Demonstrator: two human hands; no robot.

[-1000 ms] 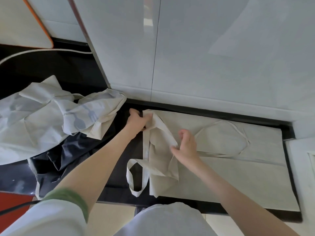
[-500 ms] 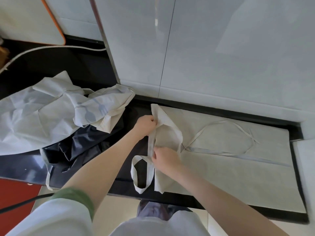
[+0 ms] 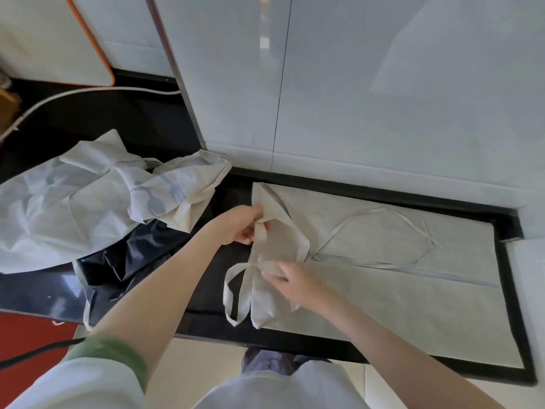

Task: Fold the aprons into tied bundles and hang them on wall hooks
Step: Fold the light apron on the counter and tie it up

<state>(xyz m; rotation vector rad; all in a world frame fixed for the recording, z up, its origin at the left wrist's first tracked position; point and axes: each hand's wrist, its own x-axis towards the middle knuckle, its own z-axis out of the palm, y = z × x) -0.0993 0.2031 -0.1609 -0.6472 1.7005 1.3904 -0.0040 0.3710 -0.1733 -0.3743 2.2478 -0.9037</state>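
Well left of the left hand lies a crumpled pile of pale aprons (image 3: 88,202), one printed with a fork and spoon. They are probably heaped there to wait their turn. Just below that pile, beside the left forearm, a dark cloth (image 3: 132,261) spills over the black counter (image 3: 233,193).

The left hand (image 3: 244,225) grips the turned-over top corner of the beige apron (image 3: 413,290), fingers curled round the fabric and lifting it slightly. This seems meant to keep the fold from slipping. Between the two hands the bib is doubled over, and the wide neck strap (image 3: 233,302) hangs in a loop toward the person, off the apron's left edge. The right hand (image 3: 292,281) pinches the strap where it crosses the bib, apparently gathering it to start the bundle.

Right of the right hand, the rest of the apron lies flat and smooth, with its thin waist ties (image 3: 383,228) laid loosely on top, within reach for knotting later.

The left fingertips are hidden behind the fold. Whether the right hand holds only the strap or also the cloth under it is hard to tell. I cannot tell whether the dark cloth is an apron. No wall hooks are in view.
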